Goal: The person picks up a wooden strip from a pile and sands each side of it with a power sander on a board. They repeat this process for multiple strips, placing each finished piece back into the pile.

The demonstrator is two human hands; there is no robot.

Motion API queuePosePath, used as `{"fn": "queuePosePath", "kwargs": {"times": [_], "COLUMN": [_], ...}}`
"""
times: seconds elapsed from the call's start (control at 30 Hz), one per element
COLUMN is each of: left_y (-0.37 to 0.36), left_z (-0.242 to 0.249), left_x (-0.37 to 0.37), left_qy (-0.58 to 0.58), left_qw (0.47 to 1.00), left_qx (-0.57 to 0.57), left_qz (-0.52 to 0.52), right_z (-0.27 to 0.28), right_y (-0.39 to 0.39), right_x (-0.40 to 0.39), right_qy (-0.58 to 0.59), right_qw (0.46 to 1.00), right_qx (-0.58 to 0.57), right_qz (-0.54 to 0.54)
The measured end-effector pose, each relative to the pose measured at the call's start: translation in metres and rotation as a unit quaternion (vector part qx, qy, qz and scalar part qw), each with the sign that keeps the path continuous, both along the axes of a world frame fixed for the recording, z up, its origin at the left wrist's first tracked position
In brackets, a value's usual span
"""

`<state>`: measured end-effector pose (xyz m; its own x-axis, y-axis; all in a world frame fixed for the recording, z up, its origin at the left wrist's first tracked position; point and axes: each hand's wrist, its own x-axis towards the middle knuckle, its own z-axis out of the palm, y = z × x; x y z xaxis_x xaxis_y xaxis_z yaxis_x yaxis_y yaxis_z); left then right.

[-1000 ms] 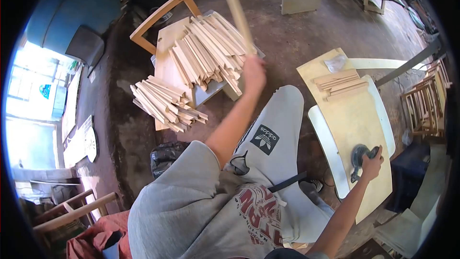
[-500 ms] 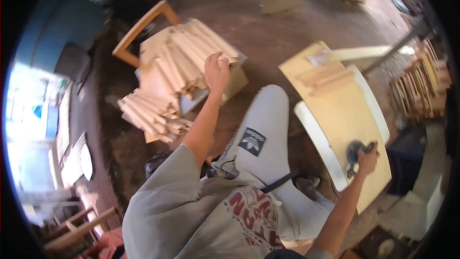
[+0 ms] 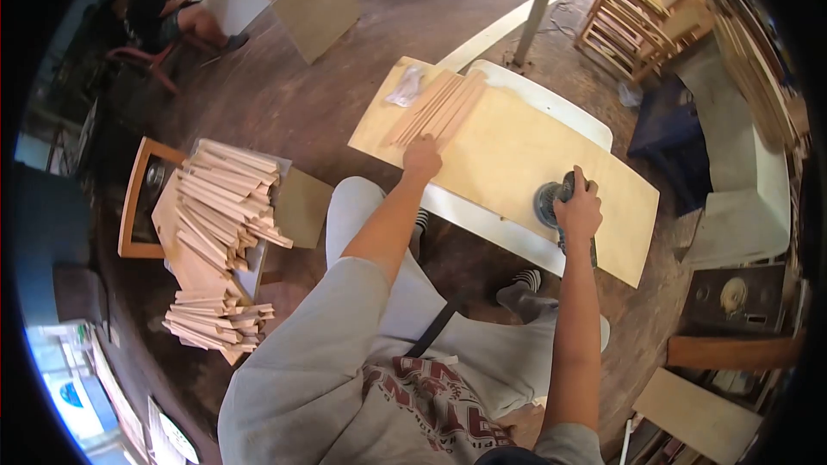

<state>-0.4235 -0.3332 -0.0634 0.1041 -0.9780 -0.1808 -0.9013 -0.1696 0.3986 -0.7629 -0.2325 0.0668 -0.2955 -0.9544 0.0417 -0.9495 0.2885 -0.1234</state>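
My right hand is wrapped round the handle of a dark orbital sander, which stands on the right part of a pale wooden board. Toward the board's left end lies a row of thin wooden strips, side by side. At the near ends of these strips is my left hand, its fingers curled down on a strip; the fingertips are partly hidden. A clear plastic bag rests beside the row. The board lies across a white plastic surface in front of my knees.
To my left, a large pile of wooden strips covers a panel beside an orange-brown wooden frame. A grey post rises behind the board. Stacked wooden frames and a dark blue table stand right. Another person sits far left.
My left hand has gone from the strip pile to the strips on the board. My view has swung right. The sander is still in my right hand on the board.
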Motion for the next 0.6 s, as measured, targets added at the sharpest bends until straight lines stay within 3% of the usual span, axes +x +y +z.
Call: {"fn": "queuePosePath", "kwargs": {"times": [0.03,0.13,0.23,0.27,0.33,0.43,0.6], "left_y": [0.006,0.030,0.081,0.114,0.145,0.165,0.173], "left_z": [-0.001,-0.002,-0.017,0.001,-0.002,-0.020,-0.041], "left_x": [0.000,-0.010,-0.028,-0.044,-0.052,-0.054,-0.051], "left_qy": [0.002,0.194,0.493,0.520,0.506,0.459,0.487], "left_qw": [1.000,0.979,0.832,0.821,0.824,0.860,0.831], "left_qx": [0.016,0.069,0.253,0.225,0.231,0.214,0.257], "left_qz": [0.003,-0.007,0.009,0.067,0.110,0.059,0.077], "right_z": [-0.003,-0.003,-0.004,-0.005,-0.004,0.002,0.018], "right_y": [0.000,-0.003,-0.001,0.002,0.007,0.015,0.020], "right_x": [-0.002,-0.003,-0.004,-0.004,-0.005,0.006,0.053], "right_qy": [0.003,0.003,-0.004,-0.005,-0.025,-0.045,-0.046], "right_qw": [1.000,1.000,1.000,1.000,0.999,0.997,0.988], "right_qx": [-0.007,-0.012,-0.022,-0.025,-0.023,-0.006,-0.021], "right_qz": [0.006,-0.009,-0.005,-0.002,0.029,0.066,0.149]}}
